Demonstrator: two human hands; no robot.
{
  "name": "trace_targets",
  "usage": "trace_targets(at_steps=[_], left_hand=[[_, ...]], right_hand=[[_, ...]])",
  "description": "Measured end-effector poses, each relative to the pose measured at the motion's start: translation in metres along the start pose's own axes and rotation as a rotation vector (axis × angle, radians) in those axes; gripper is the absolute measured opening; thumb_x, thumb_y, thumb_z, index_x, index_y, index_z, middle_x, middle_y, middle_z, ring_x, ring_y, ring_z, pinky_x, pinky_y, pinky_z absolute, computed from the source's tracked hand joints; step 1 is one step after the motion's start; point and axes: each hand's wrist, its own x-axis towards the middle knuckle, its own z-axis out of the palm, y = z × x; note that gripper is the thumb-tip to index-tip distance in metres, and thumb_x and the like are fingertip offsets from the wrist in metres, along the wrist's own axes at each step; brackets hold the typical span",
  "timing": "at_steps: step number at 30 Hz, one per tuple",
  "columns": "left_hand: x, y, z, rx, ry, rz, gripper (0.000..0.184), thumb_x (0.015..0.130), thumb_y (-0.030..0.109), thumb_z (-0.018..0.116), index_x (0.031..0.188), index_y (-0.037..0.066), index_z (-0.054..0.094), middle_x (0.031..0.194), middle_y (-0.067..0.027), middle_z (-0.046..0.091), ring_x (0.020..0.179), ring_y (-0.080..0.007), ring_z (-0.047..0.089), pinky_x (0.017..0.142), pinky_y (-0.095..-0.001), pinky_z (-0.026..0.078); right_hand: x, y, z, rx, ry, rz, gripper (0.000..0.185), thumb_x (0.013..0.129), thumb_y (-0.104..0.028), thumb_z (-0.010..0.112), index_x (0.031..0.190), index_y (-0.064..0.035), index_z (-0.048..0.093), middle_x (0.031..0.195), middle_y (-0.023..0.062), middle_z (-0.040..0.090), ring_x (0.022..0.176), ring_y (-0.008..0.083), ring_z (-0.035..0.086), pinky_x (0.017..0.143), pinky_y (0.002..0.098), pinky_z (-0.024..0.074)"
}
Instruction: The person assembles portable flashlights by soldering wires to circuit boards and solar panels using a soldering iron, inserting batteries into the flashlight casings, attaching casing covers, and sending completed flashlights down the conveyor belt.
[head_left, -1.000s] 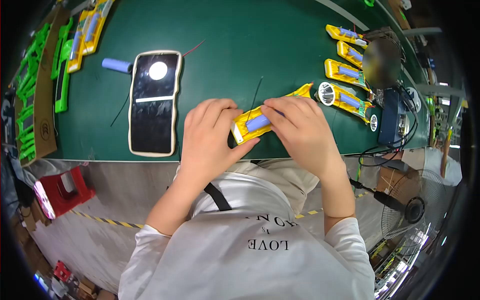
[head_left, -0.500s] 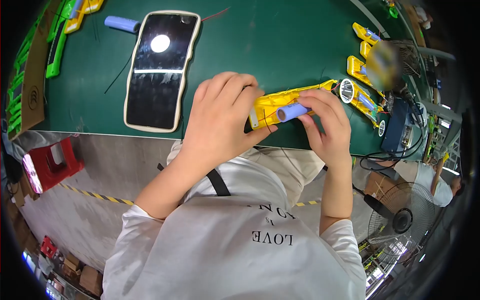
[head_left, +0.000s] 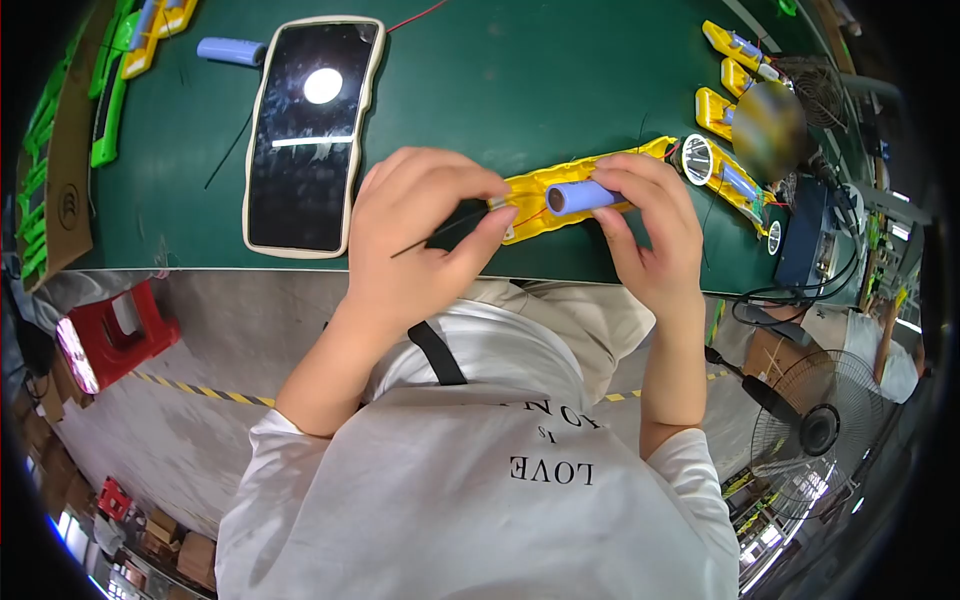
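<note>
A yellow plastic flashlight housing (head_left: 535,190) lies slantwise near the table's front edge, its hollow side up, with thin wires in it. Over its hollow, my right hand (head_left: 650,220) grips a purple cylindrical battery (head_left: 575,198) between thumb and fingers, the bare end facing left. My left hand (head_left: 425,225) pinches at the housing's left end, thumb and forefinger closed on a thin black wire (head_left: 435,238). A small silvery piece shows between those fingertips. By the housing's right end is a round reflector (head_left: 697,160).
A phone (head_left: 308,140) in a pale case lies left of my hands, with a loose purple battery (head_left: 231,51) beyond it. Several yellow housings (head_left: 715,112) with batteries are at the right. A cardboard box (head_left: 65,190) with green housings stands far left.
My left thumb and forefinger have come together on the black wire, which now points left across the hand. The battery stays in my right hand over the housing.
</note>
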Motion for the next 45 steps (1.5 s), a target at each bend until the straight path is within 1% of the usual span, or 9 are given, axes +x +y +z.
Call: trace_targets(at_steps=[4,6,9,10,14,19,23,30,45], left_hand=[[-0.001,0.005,0.001,-0.020,-0.054,-0.061,0.012,0.061,0.006,0.062,0.071,0.007,0.057,0.067,-0.0022,0.055,0.062,-0.0180,0.052,0.057,-0.0273,0.037],[-0.003,0.010,-0.001,-0.152,-0.025,-0.261,0.007,0.067,0.006,0.059,0.072,0.003,0.057,0.067,-0.0037,0.056,0.060,-0.0140,0.052,0.058,-0.0243,0.039],[0.003,0.016,-0.006,-0.663,0.134,-0.491,0.012,0.082,0.006,0.043,0.084,-0.003,0.051,0.071,-0.0091,0.057,0.064,-0.0113,0.054,0.062,-0.0205,0.042],[0.004,0.015,-0.010,-0.627,0.129,-0.479,0.016,0.085,0.010,0.037,0.088,-0.002,0.048,0.073,-0.0100,0.055,0.064,-0.0141,0.052,0.063,-0.0240,0.042],[0.011,0.017,-0.017,-0.798,0.168,-0.455,0.015,0.082,0.009,0.042,0.089,-0.004,0.047,0.082,-0.0142,0.055,0.076,-0.0202,0.055,0.074,-0.0310,0.042],[0.006,0.018,-0.007,-0.555,-0.001,-0.302,0.030,0.069,0.004,0.056,0.096,-0.004,0.045,0.096,-0.0140,0.052,0.091,-0.0215,0.050,0.082,-0.0314,0.037],[0.014,0.036,0.019,0.176,-0.265,-0.078,0.047,0.059,0.014,0.067,0.099,0.002,0.047,0.097,-0.0112,0.052,0.093,-0.0241,0.049,0.083,-0.0328,0.037],[0.026,0.041,0.056,0.255,-0.294,0.087,0.038,0.061,0.015,0.066,0.094,0.005,0.050,0.094,-0.0091,0.051,0.086,-0.0275,0.049,0.082,-0.0388,0.038],[0.022,0.027,0.067,0.318,-0.281,0.159,0.031,0.064,0.014,0.062,0.092,0.006,0.051,0.092,-0.0080,0.050,0.080,-0.0242,0.051,0.079,-0.0378,0.041]], right_hand=[[0.000,0.002,0.000,0.001,0.011,-0.024,0.024,0.063,0.001,0.058,0.085,-0.0009,0.051,0.088,0.0102,0.053,0.076,0.0251,0.051,0.067,0.0314,0.0414],[-0.002,0.003,-0.002,0.000,0.023,-0.035,0.024,0.063,0.003,0.057,0.086,-0.0011,0.051,0.089,0.0101,0.053,0.076,0.0242,0.051,0.067,0.0302,0.0414],[-0.006,0.003,-0.004,0.274,0.136,0.052,0.025,0.067,0.004,0.054,0.091,-0.0009,0.048,0.091,0.0111,0.053,0.081,0.0217,0.052,0.070,0.0278,0.0409],[-0.006,0.001,-0.004,0.526,0.288,0.161,0.026,0.069,0.004,0.052,0.094,-0.0005,0.046,0.092,0.0120,0.053,0.083,0.0213,0.052,0.073,0.0275,0.0403],[-0.002,0.001,-0.015,0.982,0.590,0.371,0.023,0.079,-0.005,0.046,0.100,0.0012,0.041,0.096,0.0142,0.051,0.091,0.0229,0.051,0.079,0.0300,0.0400],[-0.002,0.004,-0.018,1.177,0.659,0.531,0.025,0.081,-0.013,0.045,0.101,0.0010,0.039,0.098,0.0145,0.049,0.092,0.0235,0.051,0.078,0.0309,0.0413],[-0.004,0.007,-0.013,1.213,0.651,0.554,0.026,0.081,-0.015,0.045,0.101,0.0005,0.040,0.098,0.0151,0.050,0.091,0.0232,0.051,0.077,0.0302,0.0416],[-0.011,0.011,-0.007,0.762,0.634,0.410,0.028,0.085,-0.019,0.036,0.105,0.0000,0.028,0.092,0.0172,0.050,0.070,0.0174,0.055,0.062,0.0256,0.0443],[-0.012,0.022,-0.002,0.820,0.662,0.328,0.023,0.085,-0.010,0.035,0.102,0.0000,0.025,0.081,0.0107,0.048,0.059,0.0080,0.043,0.055,0.0204,0.0382]])
